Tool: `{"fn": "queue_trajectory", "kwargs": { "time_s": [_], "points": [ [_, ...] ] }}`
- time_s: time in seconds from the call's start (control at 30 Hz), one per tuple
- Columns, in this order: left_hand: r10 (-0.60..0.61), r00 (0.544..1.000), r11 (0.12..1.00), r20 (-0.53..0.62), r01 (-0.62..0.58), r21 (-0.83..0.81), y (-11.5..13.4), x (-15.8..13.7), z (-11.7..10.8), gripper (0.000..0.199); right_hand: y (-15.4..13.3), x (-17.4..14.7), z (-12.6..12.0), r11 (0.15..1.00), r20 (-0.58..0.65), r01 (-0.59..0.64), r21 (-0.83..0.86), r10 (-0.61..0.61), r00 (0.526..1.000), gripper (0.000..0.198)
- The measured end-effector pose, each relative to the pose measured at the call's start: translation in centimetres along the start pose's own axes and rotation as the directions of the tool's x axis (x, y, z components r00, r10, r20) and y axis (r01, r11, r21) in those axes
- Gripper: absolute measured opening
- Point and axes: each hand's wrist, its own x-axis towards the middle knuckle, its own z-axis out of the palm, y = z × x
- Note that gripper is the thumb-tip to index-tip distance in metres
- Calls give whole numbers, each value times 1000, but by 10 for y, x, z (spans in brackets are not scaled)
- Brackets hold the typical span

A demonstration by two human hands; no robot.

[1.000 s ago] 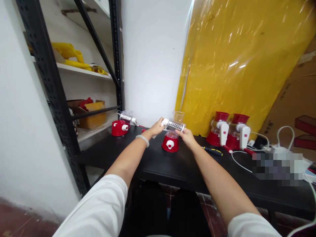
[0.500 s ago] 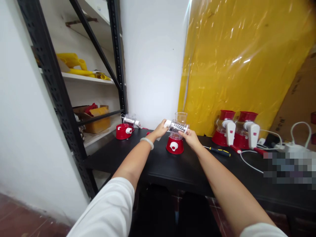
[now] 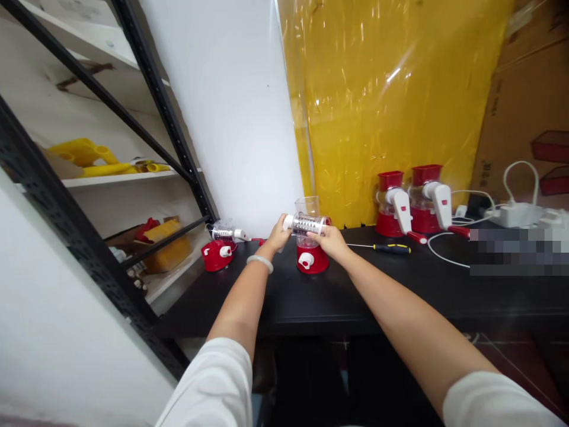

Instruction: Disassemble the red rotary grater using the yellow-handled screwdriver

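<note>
Level in front of the clear hopper of a rotary grater is a metal grater drum with white ends. At its left end, my left hand is closed around the white hub. My right hand pinches the drum's right end, thumb along the front. Below stands the grater's red base, with a white knob facing me. How far the drum sits inside the clear housing is hard to tell.
Another red base with a drum stands left. A screwdriver lies right, before two assembled graters and white cables. A black metal rack borders the black table on the left.
The camera view has tilted and turned to the right, so the scene sits further left. Both hands keep their hold on the drum, with little visible movement against the base.
</note>
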Motion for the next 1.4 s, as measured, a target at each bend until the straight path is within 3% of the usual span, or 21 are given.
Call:
{"fn": "queue_trajectory", "kwargs": {
  "time_s": [0.17, 0.43, 0.6, 0.8, 1.03, 1.27, 1.4],
  "points": [
    [-29, 1000, 990, 1, 28, -139, 5, -1, 8, 27, -1, -3, -1, 1000, -13, -8, -12, 8, 1000, 26],
    [-72, 991, 974, 110, 94, -207, 33, -23, -6, 41, -19, 9, -37, 986, 255, -113, 119, 80, 964, 44],
    [-157, 983, 960, 97, 175, -218, 46, -20, -6, 30, -22, 18, -40, 958, 330, -199, 206, 123, 936, 54],
    [-117, 992, 988, -42, 112, -107, 40, -14, 5, 47, -15, 20, -33, 952, 312, -199, 232, 121, 942, 50],
    [-70, 998, 994, 2, 70, -87, 33, -9, 2, 44, -6, 17, -32, 958, 254, -144, 249, 79, 964, 48],
    [-111, 990, 987, -89, 100, -123, 33, -10, 12, 48, -4, 14, -30, 967, 226, -126, 220, 75, 971, 49],
    [-99, 994, 983, -36, 92, -157, 35, -9, 7, 39, -6, 12, -31, 971, 218, -130, 201, 85, 972, 52]
  ]
}}
